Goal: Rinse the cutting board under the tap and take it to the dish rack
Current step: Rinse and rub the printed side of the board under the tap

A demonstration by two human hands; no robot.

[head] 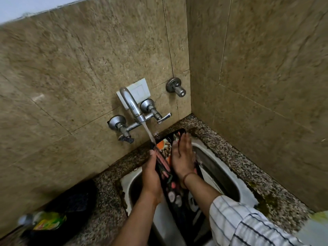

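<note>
Left hand (pixel 150 176) grips the edge of the flat, black patterned cutting board (pixel 166 167); right hand (pixel 182 157) lies open on it under the chrome tap (pixel 130 102).

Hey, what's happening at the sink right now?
A person is rinsing a dark printed cutting board over the steel sink. Water runs from the wall tap onto the board's upper end. The left hand grips its left edge, and the right hand lies flat on its face. The board stands tilted in the basin. No dish rack is in view.
</note>
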